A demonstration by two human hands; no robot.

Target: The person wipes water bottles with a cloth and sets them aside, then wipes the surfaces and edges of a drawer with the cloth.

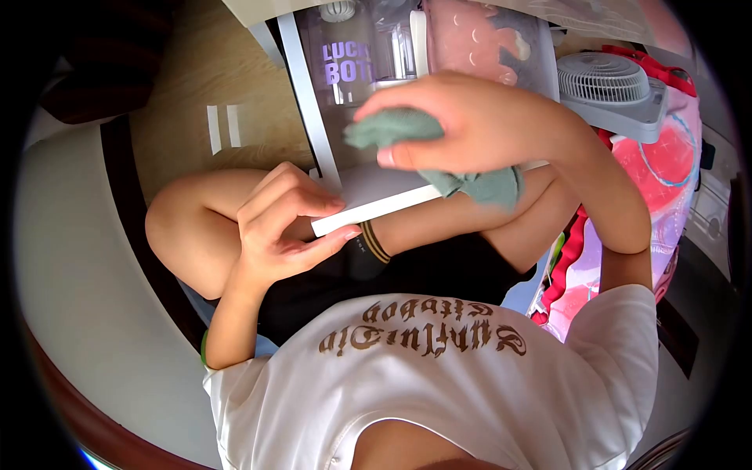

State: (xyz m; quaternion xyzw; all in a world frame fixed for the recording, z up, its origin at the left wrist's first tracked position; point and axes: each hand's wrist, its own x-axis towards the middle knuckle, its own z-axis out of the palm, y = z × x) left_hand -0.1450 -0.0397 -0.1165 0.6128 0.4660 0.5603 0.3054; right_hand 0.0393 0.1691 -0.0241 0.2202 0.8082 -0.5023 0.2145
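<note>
An open drawer (380, 210) with a white front panel rests over my crossed legs. My left hand (278, 219) is closed on the front panel near its left corner, thumb below and fingers above. My right hand (478, 117) is above the drawer, its fingers closed around a crumpled grey-green cloth (474, 184). Part of the cloth hangs past the front panel and looks slightly blurred. Inside the drawer lies a clear bottle (345, 66) with purple lettering. Beside it is a pink item with a cartoon shape (470, 39), partly covered by my right hand.
To the right of the drawer, a small grey fan (603, 82) lies on a pink patterned bag (666, 164) with red trim. Wooden flooring (180, 133) shows on the left, next to a pale curved surface (70, 258). A cabinet edge overhangs the drawer's far end.
</note>
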